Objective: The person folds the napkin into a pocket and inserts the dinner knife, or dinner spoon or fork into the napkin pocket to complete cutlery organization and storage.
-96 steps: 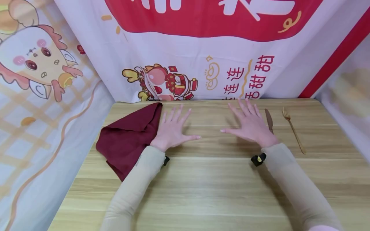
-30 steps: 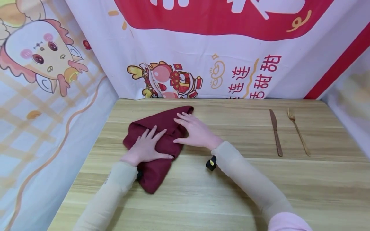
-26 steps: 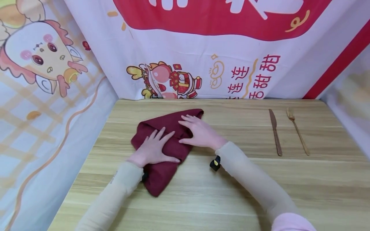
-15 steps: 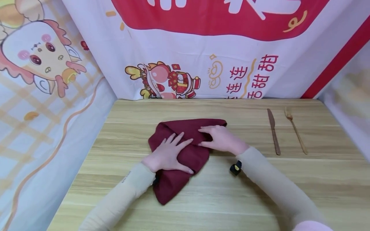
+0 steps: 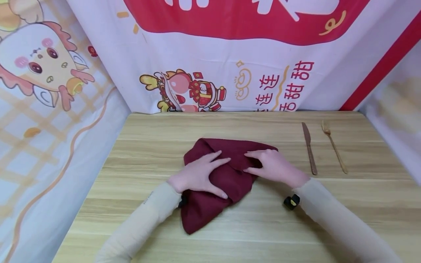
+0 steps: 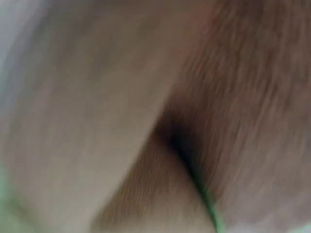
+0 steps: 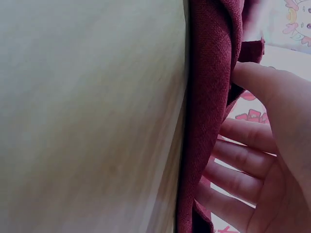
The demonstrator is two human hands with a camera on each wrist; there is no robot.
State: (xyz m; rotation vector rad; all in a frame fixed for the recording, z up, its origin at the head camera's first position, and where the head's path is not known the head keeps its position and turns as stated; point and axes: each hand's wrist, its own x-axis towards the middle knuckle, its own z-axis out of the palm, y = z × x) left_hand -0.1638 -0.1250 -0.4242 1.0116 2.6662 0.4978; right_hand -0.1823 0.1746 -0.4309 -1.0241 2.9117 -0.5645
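A folded dark red cloth napkin (image 5: 231, 182) lies in the middle of the table, its corners pointing different ways. My left hand (image 5: 198, 173) rests on its left part with the fingers spread. On the right part, my right hand (image 5: 274, 166) touches the cloth, thumb apart from the fingers. The right wrist view shows the thumb and fairly straight fingers (image 7: 238, 182) against the folded layers of the napkin (image 7: 209, 97). The left wrist view is blurred and shows brownish surfaces I cannot make out.
To the right lie a copper-coloured table knife (image 5: 309, 148) and a gold-coloured fork (image 5: 334, 148), side by side. The wooden table (image 5: 250, 233) is bordered by a printed cloth backdrop (image 5: 210, 51) behind and at both sides.
Both hands first hovered apart over the table, then came onto the napkin at the left. With them on it, the napkin has slid right to the middle and turned slightly clockwise.
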